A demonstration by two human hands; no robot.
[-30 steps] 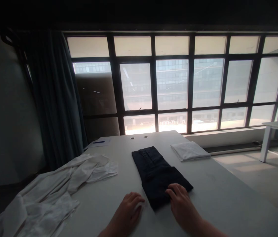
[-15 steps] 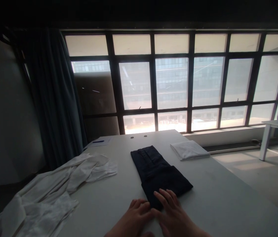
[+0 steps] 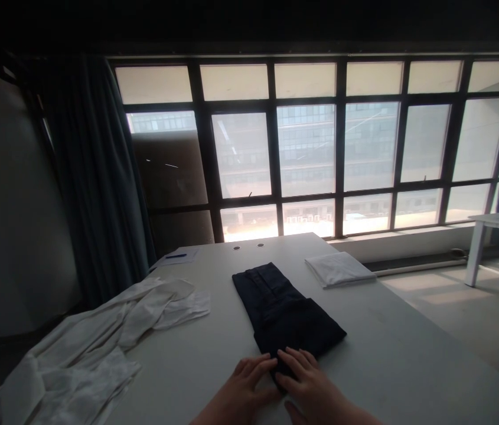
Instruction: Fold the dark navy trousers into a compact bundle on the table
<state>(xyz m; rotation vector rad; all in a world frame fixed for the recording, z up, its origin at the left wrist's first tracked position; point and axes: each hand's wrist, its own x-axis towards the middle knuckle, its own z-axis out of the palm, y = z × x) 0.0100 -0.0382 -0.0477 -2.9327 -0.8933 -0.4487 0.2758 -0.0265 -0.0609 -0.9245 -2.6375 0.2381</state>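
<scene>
The folded dark blue cloth trousers (image 3: 287,313) lie with their long side pointing away from the person, in the middle of the long white surface (image 3: 391,336), and the right hand's flat, open fingers (image 3: 293,361) rest on their near end, holding nothing, while the open left hand (image 3: 243,396) sits just beside them.

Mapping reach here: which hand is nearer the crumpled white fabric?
Left: the left hand sits right of the crumpled white fabric; the right hand lies farther right, on the folded dark trousers.
</scene>
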